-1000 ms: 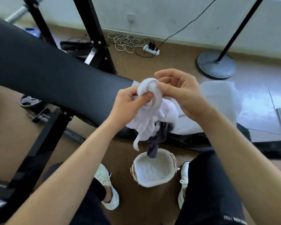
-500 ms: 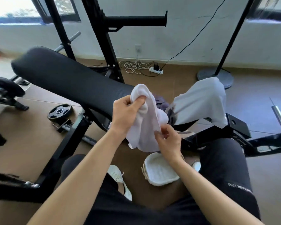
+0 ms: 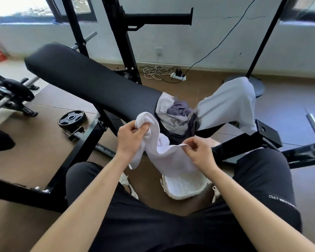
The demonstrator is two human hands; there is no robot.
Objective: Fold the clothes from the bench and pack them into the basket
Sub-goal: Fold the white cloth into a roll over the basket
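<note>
A white garment (image 3: 168,159) hangs between my hands over the floor in front of the black bench (image 3: 91,88). My left hand (image 3: 133,137) grips its bunched upper end. My right hand (image 3: 198,151) pinches an edge lower and to the right. Below the garment a small white-lined basket (image 3: 185,190) stands on the floor between my feet, partly hidden by the cloth. More clothes lie on the bench's near end: a pale grey piece (image 3: 231,104), a purple-grey one (image 3: 179,109) and a dark one (image 3: 191,128).
The bench's black frame (image 3: 258,140) runs off to the right. A weight plate (image 3: 72,118) lies on the floor at left. A black rack upright (image 3: 124,39) stands behind the bench. Farther back are a power strip with coiled cable (image 3: 177,76) and a round stand base (image 3: 258,86).
The white garment has been drawn out wider. My right hand has moved to the right along its edge, and my left hand has dropped lower. The view has tilted up.
</note>
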